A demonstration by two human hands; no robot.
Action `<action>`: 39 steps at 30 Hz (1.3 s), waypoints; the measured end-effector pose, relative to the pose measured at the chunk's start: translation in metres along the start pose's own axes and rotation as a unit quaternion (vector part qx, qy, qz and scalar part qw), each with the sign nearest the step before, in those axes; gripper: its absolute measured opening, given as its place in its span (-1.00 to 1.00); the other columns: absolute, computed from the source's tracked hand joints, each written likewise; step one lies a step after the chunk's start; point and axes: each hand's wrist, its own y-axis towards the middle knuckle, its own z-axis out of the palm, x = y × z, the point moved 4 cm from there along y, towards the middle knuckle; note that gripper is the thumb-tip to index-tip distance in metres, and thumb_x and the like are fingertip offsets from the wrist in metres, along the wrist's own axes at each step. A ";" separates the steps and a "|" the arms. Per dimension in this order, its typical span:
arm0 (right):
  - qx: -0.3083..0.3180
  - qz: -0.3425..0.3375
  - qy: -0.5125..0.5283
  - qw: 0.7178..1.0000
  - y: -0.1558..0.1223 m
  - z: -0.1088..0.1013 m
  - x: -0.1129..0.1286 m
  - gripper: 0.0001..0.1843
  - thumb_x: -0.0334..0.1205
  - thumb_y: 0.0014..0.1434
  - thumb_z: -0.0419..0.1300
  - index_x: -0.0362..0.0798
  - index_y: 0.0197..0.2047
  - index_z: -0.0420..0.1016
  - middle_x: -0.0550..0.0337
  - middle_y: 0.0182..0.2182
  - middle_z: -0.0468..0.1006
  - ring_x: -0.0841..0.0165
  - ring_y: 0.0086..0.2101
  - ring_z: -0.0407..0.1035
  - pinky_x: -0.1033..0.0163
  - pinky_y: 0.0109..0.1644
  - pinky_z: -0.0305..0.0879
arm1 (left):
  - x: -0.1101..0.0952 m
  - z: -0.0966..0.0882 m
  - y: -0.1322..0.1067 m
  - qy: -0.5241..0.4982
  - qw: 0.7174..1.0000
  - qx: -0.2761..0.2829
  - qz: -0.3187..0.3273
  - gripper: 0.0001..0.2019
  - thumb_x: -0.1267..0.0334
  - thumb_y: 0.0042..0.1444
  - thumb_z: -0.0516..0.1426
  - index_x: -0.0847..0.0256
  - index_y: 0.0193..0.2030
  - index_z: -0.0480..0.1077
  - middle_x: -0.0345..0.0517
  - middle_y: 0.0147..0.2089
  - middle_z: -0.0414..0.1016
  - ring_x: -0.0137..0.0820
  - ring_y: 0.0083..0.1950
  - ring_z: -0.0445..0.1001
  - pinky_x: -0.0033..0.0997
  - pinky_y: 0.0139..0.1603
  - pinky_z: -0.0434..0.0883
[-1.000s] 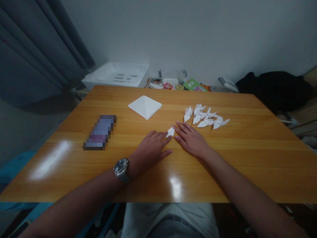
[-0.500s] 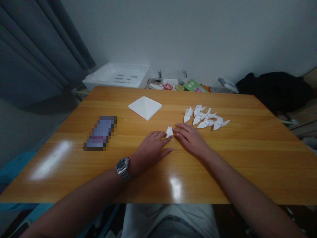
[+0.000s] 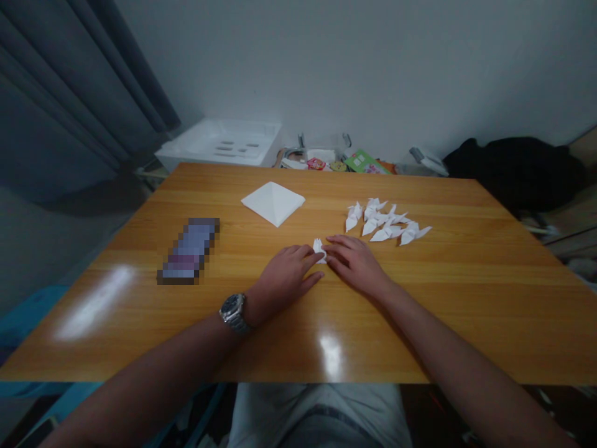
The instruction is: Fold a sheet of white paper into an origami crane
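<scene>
A small piece of folded white paper (image 3: 318, 246) lies on the table between my hands, its narrow points facing away from me. My left hand (image 3: 289, 274), with a metal watch (image 3: 233, 311) at the wrist, holds it from the left; the index finger lies across its lower part and the thumb sits apart, lower down. From the right, the fingertips of my right hand (image 3: 357, 261) hold the paper's edge. Several folded white paper cranes (image 3: 387, 221) lie just beyond my right hand. Farther off, to the left, is a larger white folded paper diamond (image 3: 273, 202).
A phone (image 3: 189, 251), blurred out, lies at the left of the wooden table (image 3: 261, 348). Past the far edge stand a white plastic tray (image 3: 186, 148) and a green packet (image 3: 366, 162) among small items. Dark cloth (image 3: 513, 165) is heaped at the right.
My right hand has shifted slightly left, closer to my left hand, with its fingers now over the paper's right edge. The lower part of the folded paper shows differently under my left index finger.
</scene>
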 end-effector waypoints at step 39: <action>0.000 0.056 0.126 0.991 0.007 0.007 0.001 -0.74 -0.21 0.19 0.35 0.02 -0.03 0.54 -0.02 0.09 0.55 0.09 0.14 0.40 -0.21 0.30 0.19 | 0.015 -0.002 0.008 0.011 0.997 -0.053 -0.060 -0.65 0.08 0.35 0.14 0.21 0.16 0.44 0.04 0.05 0.44 -0.15 0.01 0.41 -0.13 0.07 0.41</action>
